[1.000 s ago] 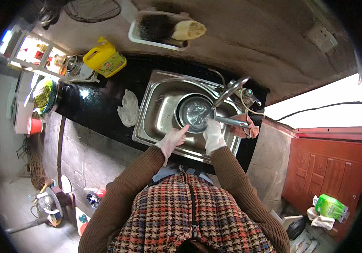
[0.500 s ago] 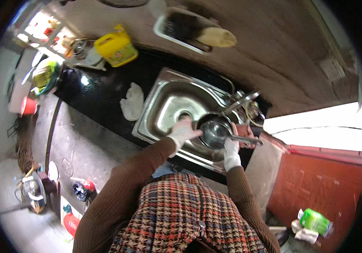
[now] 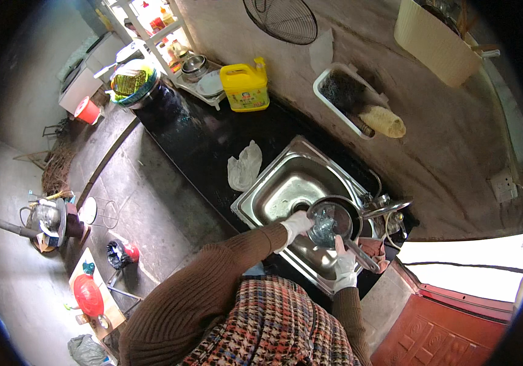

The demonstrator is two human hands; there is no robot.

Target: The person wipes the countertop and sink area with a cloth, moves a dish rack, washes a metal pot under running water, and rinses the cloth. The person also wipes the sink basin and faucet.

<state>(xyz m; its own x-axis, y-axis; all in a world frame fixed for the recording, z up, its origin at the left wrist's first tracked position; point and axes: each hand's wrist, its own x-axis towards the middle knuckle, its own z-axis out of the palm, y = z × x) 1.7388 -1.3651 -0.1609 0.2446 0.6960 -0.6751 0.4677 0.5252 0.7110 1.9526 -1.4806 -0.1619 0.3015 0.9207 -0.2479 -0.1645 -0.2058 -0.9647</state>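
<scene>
A metal pan (image 3: 321, 230) with a long handle is tilted over the right part of the steel sink (image 3: 261, 194). Clear water shows inside it. My left hand (image 3: 298, 227), in a white glove, grips the pan's left rim. Also white-gloved, my right hand (image 3: 345, 266) closes on the near side, by the base of the handle; some of its fingers are hidden. Just beyond the pan the faucet (image 3: 388, 208) reaches over the sink. A brownish-pink cloth (image 3: 372, 249) lies at the sink's right edge, partly behind the handle.
On the black counter (image 3: 203, 161), a crumpled white plastic bag (image 3: 244, 166) lies left of the sink. Farther back stands a yellow jug (image 3: 244, 88) near steel bowls (image 3: 195, 66). A white wall tray (image 3: 334, 100) holds a scouring pad and a loofah (image 3: 383, 121).
The whole view has shifted and turned, showing more of the wall and left floor. Both hands remain on the pan, which has tilted; water now shows in it.
</scene>
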